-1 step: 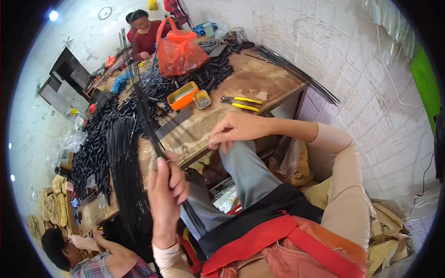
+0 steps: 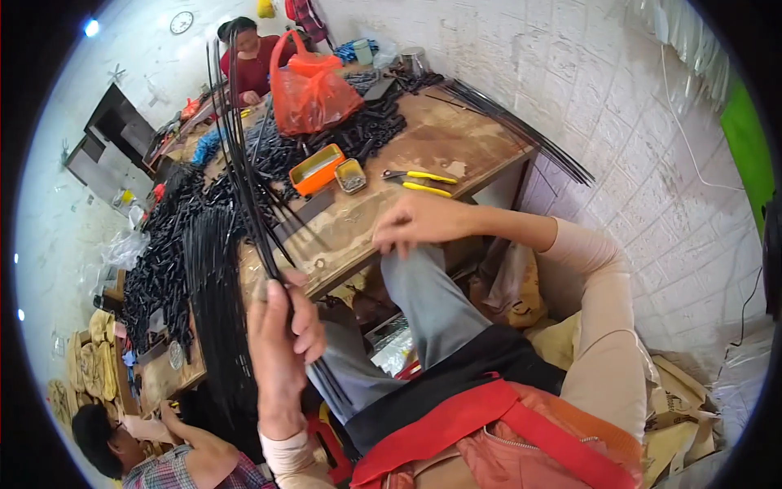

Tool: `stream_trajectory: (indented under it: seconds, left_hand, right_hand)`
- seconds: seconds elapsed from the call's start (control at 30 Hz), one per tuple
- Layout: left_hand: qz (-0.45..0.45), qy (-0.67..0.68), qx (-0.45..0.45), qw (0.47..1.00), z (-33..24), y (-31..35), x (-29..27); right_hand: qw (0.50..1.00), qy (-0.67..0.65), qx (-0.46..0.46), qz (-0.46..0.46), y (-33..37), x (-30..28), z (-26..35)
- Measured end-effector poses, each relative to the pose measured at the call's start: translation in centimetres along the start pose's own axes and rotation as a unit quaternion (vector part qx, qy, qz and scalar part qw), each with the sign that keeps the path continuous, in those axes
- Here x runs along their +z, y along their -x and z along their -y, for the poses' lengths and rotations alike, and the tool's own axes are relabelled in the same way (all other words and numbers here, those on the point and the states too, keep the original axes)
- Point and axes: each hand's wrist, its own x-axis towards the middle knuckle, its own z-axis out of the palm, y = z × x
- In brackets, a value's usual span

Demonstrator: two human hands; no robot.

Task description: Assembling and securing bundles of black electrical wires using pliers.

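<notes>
Long black strips (image 2: pixel 259 226) stood in a slanting bunch left of the frame's centre, gathered in the left hand (image 2: pixel 277 341); its fingers were closed around them, with the tops fanning toward the upper left and the lower ends running down across the lap; the right hand (image 2: pixel 422 220), near the centre, was half curled above the knee (image 2: pixel 419 281) by the near edge of the counter (image 2: pixel 481 147), and whether its fingertips had hold of anything I could not tell; holding the bunch well seemed to call for a snug, even grip, since the spread tops looked springy and likely to splay; it also seemed wise to keep those tops clear of the second bundle of strips (image 2: pixel 218 301) hanging at the left and the heap of short black pieces (image 2: pixel 167 269) beyond it, where they might snag; the yellow-handled cutting tool (image 2: pixel 432 176) lay right of centre, near the small metal dish (image 2: pixel 352 188) and the orange box (image 2: pixel 324 178), and swinging the bunch that way risked knocking them.
</notes>
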Motion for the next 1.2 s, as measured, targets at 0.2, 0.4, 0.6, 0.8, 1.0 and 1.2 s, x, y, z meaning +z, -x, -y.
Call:
stream_trajectory:
  seconds: [0.2, 0.4, 0.6, 0.8, 1.0, 1.2]
  left_hand:
    - [-0.003, -0.065, 0.033, 0.997, 0.0, -2.9, 0.4]
    - [-0.012, -0.046, -0.005, 0.999, 1.9, -4.4, 1.7]
    - [0.052, -0.026, -0.047, 0.997, 3.3, -6.5, 3.0]
    - [0.037, -0.026, -0.019, 0.999, 3.9, -5.5, 0.8]
    - [-0.019, -0.01, 0.027, 0.999, 5.0, -5.2, -0.4]
    - [0.025, 0.057, 0.002, 0.998, 3.9, -1.1, -4.4]
  right_hand:
    - [0.763, 0.555, 0.088, -0.319, 0.5, -13.5, -13.3]
    - [0.671, 0.531, 0.319, -0.407, 6.6, -23.0, -23.8]
    - [0.699, 0.517, 0.236, -0.433, 10.6, -25.6, -23.5]
    - [0.943, -0.241, 0.057, -0.222, 3.6, -18.2, -8.3]
    - [0.967, -0.201, -0.006, -0.158, -3.2, -2.9, 5.8]
    - [0.979, 0.203, -0.006, 0.016, -6.5, 2.8, 11.3]
